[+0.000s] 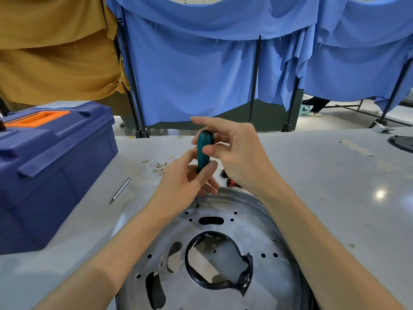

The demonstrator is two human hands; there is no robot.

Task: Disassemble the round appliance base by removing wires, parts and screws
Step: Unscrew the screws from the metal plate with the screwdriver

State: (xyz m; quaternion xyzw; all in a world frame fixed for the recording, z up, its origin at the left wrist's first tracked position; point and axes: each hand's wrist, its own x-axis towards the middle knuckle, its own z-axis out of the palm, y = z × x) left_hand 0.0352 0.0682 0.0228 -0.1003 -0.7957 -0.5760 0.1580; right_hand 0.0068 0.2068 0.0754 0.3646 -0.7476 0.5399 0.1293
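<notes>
The round metal appliance base (250, 224) lies flat on the grey table in front of me, with a large centre hole edged in black and several small holes. A teal-handled screwdriver (203, 148) stands upright with its tip on a screw (197, 205) near the base's far rim. My left hand (185, 182) pinches the lower handle and shaft. My right hand (234, 151) holds the top of the handle between thumb and fingers. A bundle of removed pale wires (157, 166) lies on the table beyond my left hand.
A blue toolbox (53, 166) with an orange handle stands at the left. A loose metal bit (120, 190) lies beside it. Small black and red parts (231, 181) lie behind the base. A dark round part (402, 143) rests at the far right. Blue and tan cloths hang behind the table.
</notes>
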